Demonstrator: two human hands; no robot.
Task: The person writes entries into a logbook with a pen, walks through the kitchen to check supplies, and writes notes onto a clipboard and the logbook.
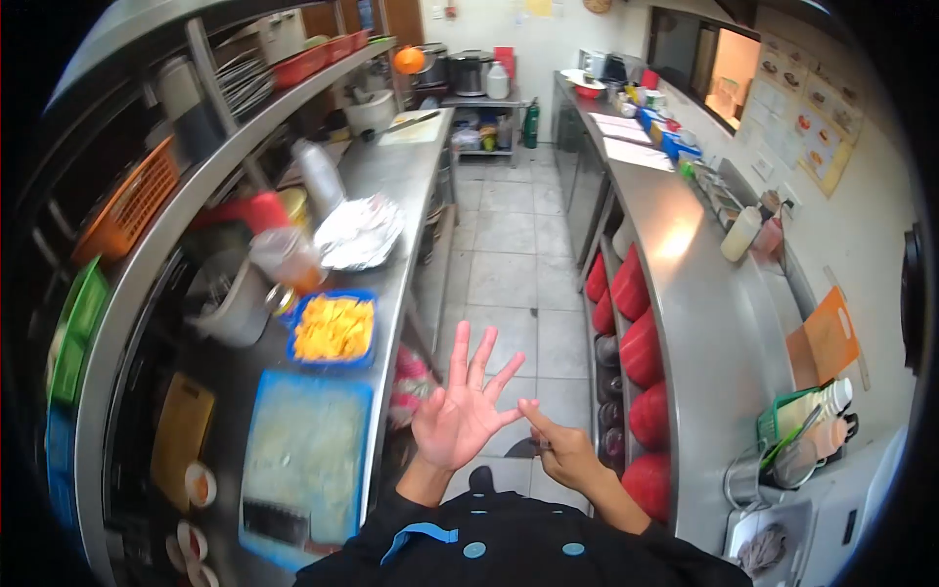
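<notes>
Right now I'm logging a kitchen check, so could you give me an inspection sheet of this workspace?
Surface: left steel counter crowded; right steel counter mostly bare nearby.
Job's things: blue-edged board, with what looks like a cleaver lying on it; blue container of yellow-orange pieces beyond it.
Clutter: foil-covered item and plastic jug on the left counter.
Hands: left hand open, palm to the camera, holding nothing; right hand has fingertips at the left little finger, whether pinching or only touching is unclear.
Cables: nothing seen.
Surroundings: tiled floor between the counters; red items shelved below the right counter.
</notes>
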